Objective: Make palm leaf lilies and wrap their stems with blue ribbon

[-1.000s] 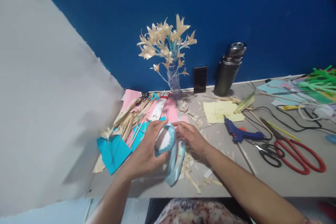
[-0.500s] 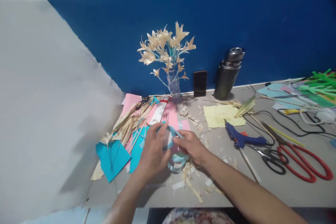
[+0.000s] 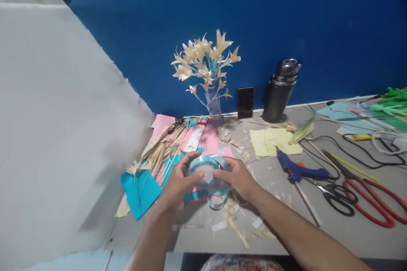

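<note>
A roll of shiny light-blue ribbon [image 3: 201, 161] is held up over the near middle of the table. My left hand [image 3: 179, 181] grips its left side, thumb across the front and fingers behind. On the right side, my right hand [image 3: 239, 179] pinches the roll and a loose strand with thumb and fingers. A slack ribbon loop [image 3: 216, 204] hangs beneath. Behind my hands lie pink paper [image 3: 210, 142] and blue paper sheets [image 3: 141, 192], with dried husk strips [image 3: 165, 146] across them.
Husk flowers [image 3: 203, 57] stand in a clear vase [image 3: 214, 108] by the wall, near a phone [image 3: 246, 102] and a flask [image 3: 280, 93]. To the right lie a glue gun [image 3: 299, 171], black-handled scissors [image 3: 340, 199], red-handled scissors [image 3: 375, 201] and a dark cable [image 3: 359, 160].
My left hand has closed onto the ribbon roll, which now faces me more plainly between both hands. The whole view has shifted slightly, so the table things sit further right.
</note>
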A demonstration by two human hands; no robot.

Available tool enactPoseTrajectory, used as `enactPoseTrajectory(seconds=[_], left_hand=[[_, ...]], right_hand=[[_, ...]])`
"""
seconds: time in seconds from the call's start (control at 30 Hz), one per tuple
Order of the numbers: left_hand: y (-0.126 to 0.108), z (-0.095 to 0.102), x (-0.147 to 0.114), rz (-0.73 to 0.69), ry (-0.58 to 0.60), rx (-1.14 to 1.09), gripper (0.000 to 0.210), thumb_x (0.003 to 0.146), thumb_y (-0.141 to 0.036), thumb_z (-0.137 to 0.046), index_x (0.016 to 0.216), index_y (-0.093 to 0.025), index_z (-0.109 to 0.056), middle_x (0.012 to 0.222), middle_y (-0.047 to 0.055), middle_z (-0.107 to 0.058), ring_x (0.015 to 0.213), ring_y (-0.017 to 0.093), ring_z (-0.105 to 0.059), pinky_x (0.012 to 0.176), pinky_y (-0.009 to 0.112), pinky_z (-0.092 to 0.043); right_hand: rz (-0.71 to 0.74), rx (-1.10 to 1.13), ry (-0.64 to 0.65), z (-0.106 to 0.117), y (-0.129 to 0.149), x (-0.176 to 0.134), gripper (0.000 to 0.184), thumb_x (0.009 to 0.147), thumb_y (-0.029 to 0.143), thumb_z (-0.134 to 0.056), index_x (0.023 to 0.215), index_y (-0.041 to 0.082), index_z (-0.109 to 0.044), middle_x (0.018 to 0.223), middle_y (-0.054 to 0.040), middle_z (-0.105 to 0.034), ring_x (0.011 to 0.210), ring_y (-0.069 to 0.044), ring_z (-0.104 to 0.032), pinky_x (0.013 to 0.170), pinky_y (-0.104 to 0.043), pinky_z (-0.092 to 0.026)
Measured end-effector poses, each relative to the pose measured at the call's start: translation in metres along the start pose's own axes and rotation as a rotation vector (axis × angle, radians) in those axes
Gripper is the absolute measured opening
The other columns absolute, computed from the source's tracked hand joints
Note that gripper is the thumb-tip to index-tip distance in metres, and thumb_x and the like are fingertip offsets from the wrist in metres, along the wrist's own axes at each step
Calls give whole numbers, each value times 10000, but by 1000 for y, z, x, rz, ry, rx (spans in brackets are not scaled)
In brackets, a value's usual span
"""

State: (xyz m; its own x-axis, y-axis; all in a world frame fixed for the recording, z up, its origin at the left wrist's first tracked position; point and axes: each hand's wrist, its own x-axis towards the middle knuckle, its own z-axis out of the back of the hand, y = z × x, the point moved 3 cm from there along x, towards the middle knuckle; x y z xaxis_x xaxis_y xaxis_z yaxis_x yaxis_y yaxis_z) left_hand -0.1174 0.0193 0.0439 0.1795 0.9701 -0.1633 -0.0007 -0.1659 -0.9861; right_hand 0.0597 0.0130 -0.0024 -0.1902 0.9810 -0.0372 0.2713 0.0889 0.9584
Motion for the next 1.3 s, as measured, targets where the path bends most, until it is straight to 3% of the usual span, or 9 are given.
enactPoseTrajectory(seconds=[0.13, 0.3, 0.43, 0.57, 0.7, 0.83, 1.07, 1.17, 1.3], left_hand=[[-7, 7, 5, 33, 124, -127, 617, 609, -388, -888, 1163, -194, -697, 1075, 97, -686, 876, 225, -662, 684, 282, -538], [-7, 19, 9, -6, -68, -156, 341, 628, -316, -877, 891, -169, -718, 750, 19, -660, 640, 120, -591, 593, 218, -463], [-5, 18, 1, -110, -173, 1, 249, 678, -296, -833, 858, -166, -722, 816, 50, -707, 733, 155, -628, 666, 250, -494], [-3, 14, -8, -152, -226, 144, 343, 703, -298, -807, 1011, -174, -722, 1025, 91, -729, 955, 216, -651, 804, 300, -525], [1, 7, -8, -67, -149, 88, 556, 659, -326, -830, 1167, -164, -672, 961, 76, -718, 881, 222, -660, 731, 321, -552], [4, 4, -2, 13, -100, 77, 420, 659, -372, -823, 990, -134, -725, 852, 70, -733, 743, 198, -655, 662, 302, -537], [2, 18, -2, -107, -280, 75, 285, 654, -345, -842, 835, -148, -741, 752, 34, -719, 690, 169, -633, 661, 260, -506], [4, 21, -2, -139, -325, 4, 298, 656, -335, -852, 856, -150, -732, 771, 28, -722, 693, 160, -637, 664, 250, -504], [9, 17, 0, -67, -263, -210, 375, 642, -353, -872, 906, -136, -716, 766, 28, -723, 665, 147, -641, 649, 247, -509]], right_hand=[[11, -74, 29, 5, 3, 0, 231, 713, 344, -782, 814, 154, -696, 692, 24, -605, 629, -124, -519, 579, -231, -421], [-32, -166, 57, 6, 4, -1, 195, 718, 316, -742, 801, 152, -678, 715, 14, -616, 648, -130, -535, 585, -231, -419], [-74, -143, -9, 6, 1, 0, 206, 713, 317, -739, 808, 149, -667, 669, 16, -612, 605, -133, -544, 551, -234, -416], [-66, -49, -47, 7, -1, 2, 242, 708, 341, -753, 834, 153, -667, 646, 28, -608, 540, -118, -524, 498, -225, -391], [-34, 5, -52, 7, -1, 2, 258, 706, 358, -780, 821, 158, -664, 633, 44, -588, 517, -94, -486, 478, -210, -359], [-18, 37, -22, 7, -3, 2, 344, 712, 423, -812, 874, 150, -676, 676, 29, -610, 534, -89, -486, 475, -203, -353], [-139, 294, -15, 7, -7, 5, 462, 770, 606, -726, 814, 158, -619, 438, 105, -390, 376, -44, -229, 383, -194, -132], [-267, 355, 74, 3, -8, 4, 437, 695, 515, -824, 729, 169, -559, 445, 101, -431, 368, -25, -208, 380, -185, -104], [-257, 334, 133, 3, -7, 2, 427, 724, 491, -820, 687, 155, -559, 502, 51, -557, 382, -20, -319, 382, -155, -185]])
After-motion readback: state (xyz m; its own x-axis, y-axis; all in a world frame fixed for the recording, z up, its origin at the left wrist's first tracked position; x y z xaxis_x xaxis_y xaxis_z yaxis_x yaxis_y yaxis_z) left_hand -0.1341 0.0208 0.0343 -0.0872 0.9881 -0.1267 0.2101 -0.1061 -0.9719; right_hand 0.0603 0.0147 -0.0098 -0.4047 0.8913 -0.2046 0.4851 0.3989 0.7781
